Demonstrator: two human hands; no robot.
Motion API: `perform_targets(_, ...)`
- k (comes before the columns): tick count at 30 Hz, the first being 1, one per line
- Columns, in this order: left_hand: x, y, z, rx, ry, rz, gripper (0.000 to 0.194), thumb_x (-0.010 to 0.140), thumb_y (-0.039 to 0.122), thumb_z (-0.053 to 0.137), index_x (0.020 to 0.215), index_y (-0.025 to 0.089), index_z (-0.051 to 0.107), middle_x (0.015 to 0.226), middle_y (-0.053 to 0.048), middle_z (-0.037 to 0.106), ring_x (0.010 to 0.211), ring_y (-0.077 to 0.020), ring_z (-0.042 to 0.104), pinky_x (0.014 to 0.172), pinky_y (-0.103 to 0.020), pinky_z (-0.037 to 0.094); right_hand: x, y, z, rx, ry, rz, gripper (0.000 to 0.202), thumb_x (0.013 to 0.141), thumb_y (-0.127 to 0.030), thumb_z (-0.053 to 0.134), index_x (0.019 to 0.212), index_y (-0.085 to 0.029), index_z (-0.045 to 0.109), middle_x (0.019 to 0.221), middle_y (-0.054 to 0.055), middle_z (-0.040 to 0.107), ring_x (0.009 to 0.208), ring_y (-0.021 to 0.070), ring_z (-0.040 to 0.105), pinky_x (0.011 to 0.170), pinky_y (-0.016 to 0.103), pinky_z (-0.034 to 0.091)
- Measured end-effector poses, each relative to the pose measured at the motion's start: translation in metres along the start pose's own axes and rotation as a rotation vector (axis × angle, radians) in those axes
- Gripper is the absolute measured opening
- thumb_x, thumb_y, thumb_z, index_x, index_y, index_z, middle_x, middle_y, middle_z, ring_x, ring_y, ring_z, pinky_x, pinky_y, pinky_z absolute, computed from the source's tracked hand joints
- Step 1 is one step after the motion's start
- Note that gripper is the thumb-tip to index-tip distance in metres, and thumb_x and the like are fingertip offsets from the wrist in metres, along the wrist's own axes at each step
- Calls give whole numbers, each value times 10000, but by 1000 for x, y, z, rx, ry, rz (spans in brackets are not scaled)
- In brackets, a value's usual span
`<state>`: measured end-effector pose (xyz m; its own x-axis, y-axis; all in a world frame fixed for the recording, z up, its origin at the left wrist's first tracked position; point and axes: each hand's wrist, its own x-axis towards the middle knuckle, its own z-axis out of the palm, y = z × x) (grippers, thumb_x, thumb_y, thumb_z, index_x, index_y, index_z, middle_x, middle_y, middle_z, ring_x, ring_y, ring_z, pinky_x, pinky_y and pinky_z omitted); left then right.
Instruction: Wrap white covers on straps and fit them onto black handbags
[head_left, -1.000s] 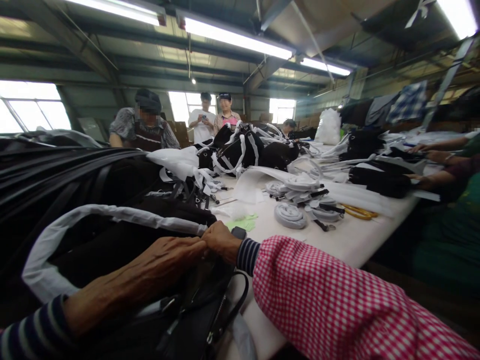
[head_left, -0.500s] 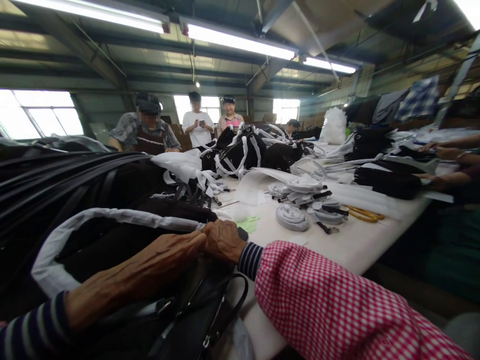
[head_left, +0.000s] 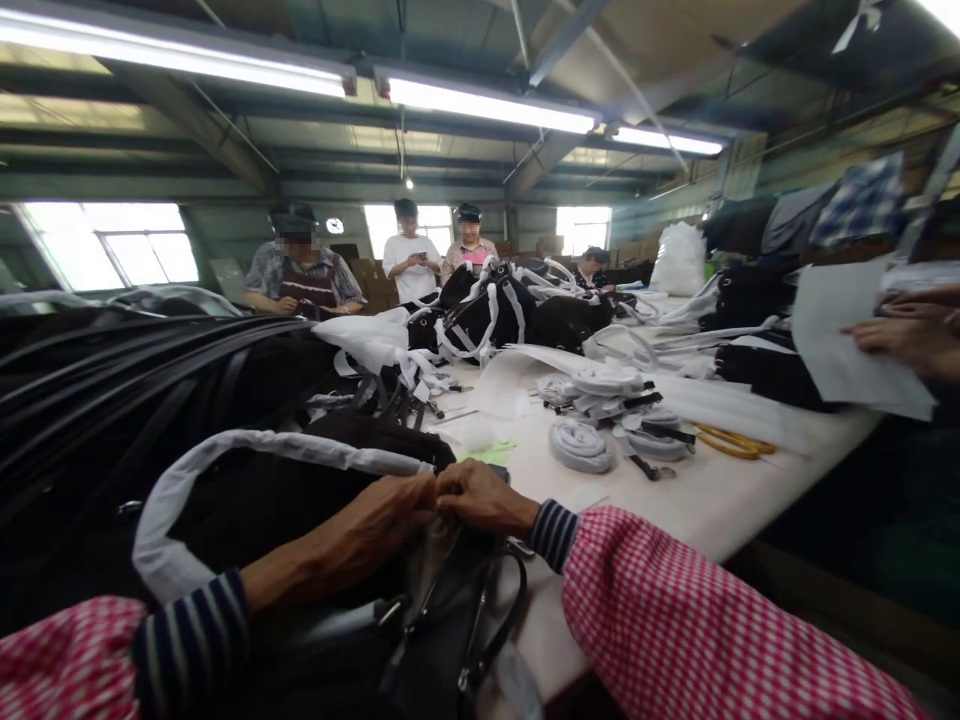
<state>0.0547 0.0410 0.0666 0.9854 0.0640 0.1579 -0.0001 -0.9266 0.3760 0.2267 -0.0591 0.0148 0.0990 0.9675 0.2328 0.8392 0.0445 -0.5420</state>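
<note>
Left hand [head_left: 382, 510] and right hand [head_left: 484, 497] being held together above a black handbag [head_left: 439, 615].
Both are being curled inward; whether anything is being pinched cannot be told. The bag is being supported at the white table's [head_left: 675, 510] near edge. Beyond the left hand, a white-wrapped handle [head_left: 262, 445] is arching; a coiled strap [head_left: 581, 447] is lying farther right.

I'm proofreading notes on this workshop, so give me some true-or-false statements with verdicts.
1. The left hand and right hand are close together. True.
2. The arched bag handle is bare black. False: the arched bag handle is wrapped in white.
3. A co-worker's hand holds a white sheet. True.
4. The round coil nearest the right hand lies on the floor. False: the round coil lies on the table.
</note>
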Motion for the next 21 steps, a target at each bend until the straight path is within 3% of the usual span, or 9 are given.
perform_targets(3, -9, -8, -3, -64, 12, -61, 267, 1027, 319, 464, 786, 204, 485, 801, 18, 526, 727, -156, 521, 655, -269, 430, -11, 2, 3, 140, 81, -168, 319, 826, -45, 549, 1034, -178, 751, 1083, 35, 724, 997, 171, 663, 917, 265, 506)
perform_targets(6, -17, -21, 0, -91, -8, -45, 241, 1035, 328, 466, 832, 205, 507, 874, 12, 527, 793, -169, 530, 727, -287, 419, -16, -1, 7, 76, -23, -292, 415, 781, -47, 540, 1130, -191, 711, 1146, 56, 691, 1037, 216, 608, 934, 337, 490)
perform_targets(9, -21, -38, 8, -44, -36, -30, 235, 1061, 358, 450, 901, 211, 539, 913, 2, 548, 819, -185, 534, 753, -306, 402, -15, -2, 18, -97, -114, -322, 372, 819, -126, 560, 1171, -185, 664, 1250, 86, 642, 1022, 244, 547, 895, 376, 479)
perform_targets(12, -21, -46, 10, -8, -25, -17, 264, 1065, 410, 469, 909, 215, 556, 942, -5, 548, 859, -197, 536, 784, -314, 407, -16, 0, 25, -138, -105, -347, 290, 809, -144, 571, 1089, -151, 645, 1167, 102, 643, 969, 236, 521, 949, 399, 456)
perform_targets(18, -24, -36, 6, -118, 6, -146, 244, 1056, 368, 425, 935, 216, 573, 964, -8, 605, 892, -201, 584, 823, -327, 456, -33, -2, 13, 442, 10, -206, 442, 770, -138, 559, 1200, -196, 640, 1179, 58, 680, 1096, 234, 583, 1005, 382, 446)
perform_targets(21, -26, -37, 12, -50, 45, -179, 234, 1047, 349, 421, 923, 214, 566, 912, -7, 634, 846, -203, 608, 775, -321, 473, -36, -4, 13, 533, 58, -170, 356, 749, -134, 584, 1086, -200, 678, 1106, 45, 695, 1061, 226, 607, 977, 364, 462)
